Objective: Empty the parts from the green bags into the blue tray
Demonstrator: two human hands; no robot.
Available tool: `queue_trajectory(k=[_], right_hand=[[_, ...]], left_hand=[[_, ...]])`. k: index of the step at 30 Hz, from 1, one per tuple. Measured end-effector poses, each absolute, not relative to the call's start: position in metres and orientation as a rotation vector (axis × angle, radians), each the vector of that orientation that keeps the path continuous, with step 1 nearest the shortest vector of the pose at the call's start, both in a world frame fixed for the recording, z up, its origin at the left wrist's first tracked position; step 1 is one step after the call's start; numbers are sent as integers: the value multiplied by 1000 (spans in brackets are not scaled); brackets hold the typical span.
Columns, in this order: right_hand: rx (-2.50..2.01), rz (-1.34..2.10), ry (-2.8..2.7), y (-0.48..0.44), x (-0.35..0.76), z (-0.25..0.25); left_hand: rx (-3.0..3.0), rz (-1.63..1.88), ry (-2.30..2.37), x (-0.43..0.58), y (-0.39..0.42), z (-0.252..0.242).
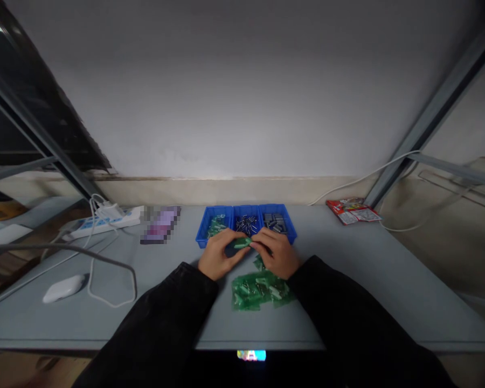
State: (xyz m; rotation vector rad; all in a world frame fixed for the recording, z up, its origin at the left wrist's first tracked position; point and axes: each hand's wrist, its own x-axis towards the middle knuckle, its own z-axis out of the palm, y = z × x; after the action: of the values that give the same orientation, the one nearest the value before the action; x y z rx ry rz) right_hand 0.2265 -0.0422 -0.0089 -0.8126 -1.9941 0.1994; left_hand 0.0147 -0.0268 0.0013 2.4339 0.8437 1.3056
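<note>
My left hand (218, 254) and my right hand (278, 252) meet above the grey table, both pinched on one small green bag (242, 243) held between them. Right behind the hands stand three blue trays side by side: the left tray (210, 225) holds green bags, the middle tray (246, 221) small metal pins, the right tray (277, 221) dark grey parts. A heap of green bags (261, 290) lies on the table just in front of my right hand. Both sleeves are black.
A white power strip (105, 222) with plugs and cables lies at the back left, with a white mouse (63, 288) nearer the front. A blurred purple item (161, 225) sits left of the trays. A red packet (353, 210) lies at the back right beside a metal strut.
</note>
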Motion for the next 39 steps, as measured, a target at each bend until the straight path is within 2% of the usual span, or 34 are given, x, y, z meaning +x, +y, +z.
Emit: queue_trajectory(k=[13, 23, 39], right_hand=[[-850, 236, -2094, -41, 225, -10], [-795, 193, -1966, -42, 225, -9], [-865, 249, -2032, -42, 228, -1]], left_hand=[[2467, 1274, 817, 13, -24, -3], [2362, 1305, 894, 13, -26, 0], [2495, 1274, 699, 16, -25, 3]])
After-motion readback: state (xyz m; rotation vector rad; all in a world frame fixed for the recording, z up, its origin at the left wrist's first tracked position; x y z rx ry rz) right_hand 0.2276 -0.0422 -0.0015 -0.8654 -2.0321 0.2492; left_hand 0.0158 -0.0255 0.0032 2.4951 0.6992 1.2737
